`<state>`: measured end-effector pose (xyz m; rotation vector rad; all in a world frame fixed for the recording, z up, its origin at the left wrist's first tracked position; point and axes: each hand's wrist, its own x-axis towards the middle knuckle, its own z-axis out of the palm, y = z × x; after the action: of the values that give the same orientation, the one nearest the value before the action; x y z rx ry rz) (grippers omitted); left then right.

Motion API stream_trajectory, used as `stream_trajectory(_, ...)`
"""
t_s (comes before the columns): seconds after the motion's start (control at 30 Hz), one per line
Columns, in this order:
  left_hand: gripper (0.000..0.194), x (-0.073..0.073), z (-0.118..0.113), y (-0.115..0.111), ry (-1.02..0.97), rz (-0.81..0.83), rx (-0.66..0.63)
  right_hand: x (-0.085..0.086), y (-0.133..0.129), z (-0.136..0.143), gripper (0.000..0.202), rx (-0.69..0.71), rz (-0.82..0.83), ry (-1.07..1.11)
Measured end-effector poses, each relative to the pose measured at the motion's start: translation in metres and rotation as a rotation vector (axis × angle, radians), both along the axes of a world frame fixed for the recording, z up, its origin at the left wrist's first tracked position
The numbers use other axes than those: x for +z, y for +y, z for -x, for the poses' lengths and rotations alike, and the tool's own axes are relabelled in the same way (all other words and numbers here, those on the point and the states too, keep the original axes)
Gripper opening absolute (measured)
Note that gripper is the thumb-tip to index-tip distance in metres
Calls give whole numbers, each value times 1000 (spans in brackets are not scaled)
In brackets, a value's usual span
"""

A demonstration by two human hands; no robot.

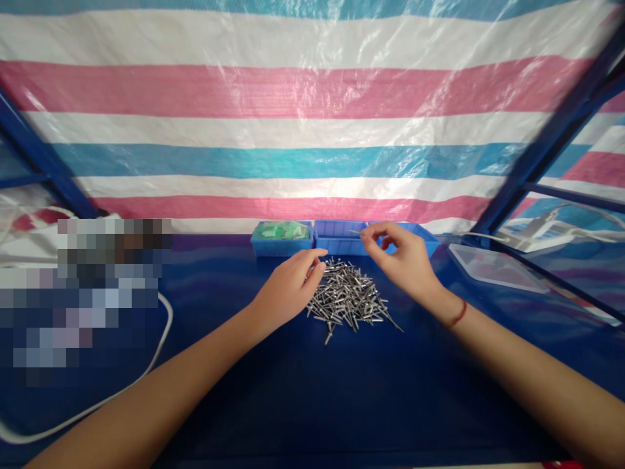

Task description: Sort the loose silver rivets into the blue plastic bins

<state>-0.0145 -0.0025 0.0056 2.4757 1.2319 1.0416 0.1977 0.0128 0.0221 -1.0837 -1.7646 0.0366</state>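
A loose pile of silvery pop rivets (pixel 349 296) lies on the dark blue table. My left hand (pixel 291 286) hovers over the pile's left edge, thumb and forefinger slightly apart, with nothing visible between them. Higher and to the right, my right hand (pixel 401 255) pinches a single pop rivet (pixel 355 232) between thumb and fingertips, its thin end pointing left. That rivet is in front of the middle blue bin (pixel 339 246). Part of the right blue bin (pixel 422 240) is hidden behind my right hand.
Green packets (pixel 283 230) fill the left blue bin (pixel 282 248). A clear plastic lid (pixel 498 267) lies at right, near a white power strip (pixel 537 231). A white cable (pixel 163 339) curves along the left. Blue frame posts (pixel 532 150) stand before a striped sheet (pixel 303 91).
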Motion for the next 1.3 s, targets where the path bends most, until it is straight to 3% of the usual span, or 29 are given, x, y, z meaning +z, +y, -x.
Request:
stream_trajectory(0.17, 27, -5, 15, 15, 156, 29, 7, -8, 53, -15, 14, -120, -65, -187)
stream_trajectory(0.27, 28, -8, 19, 20, 232, 67, -17, -16, 63, -20, 20, -139, -60, -354)
stream_trajectory(0.4, 26, -7, 23, 22, 315, 83, -26, -19, 45, -23, 24, -125, -81, -422)
stream_trajectory(0.53, 19, 6, 31, 21, 433, 111, 4, -20, 17, -21, 21, -86, -54, -351)
stream_trajectory(0.67, 16, 21, 39, 17, 514, 320, -79, -30, 2, -16, 19, -22, 6, -276)
stream_trajectory(0.77, 14, 24, 40, 14, 551, 421, -127, -35, -2, -12, 20, 19, 45, -249)
stream_trajectory(1.07, 21, 13, 33, 15, 633, 273, -60, -34, -16, -6, 20, 58, 88, -208)
stream_trajectory(1.3, 18, 25, 35, 12, 567, 241, -8, -31, -20, -3, 15, 88, 98, -188)
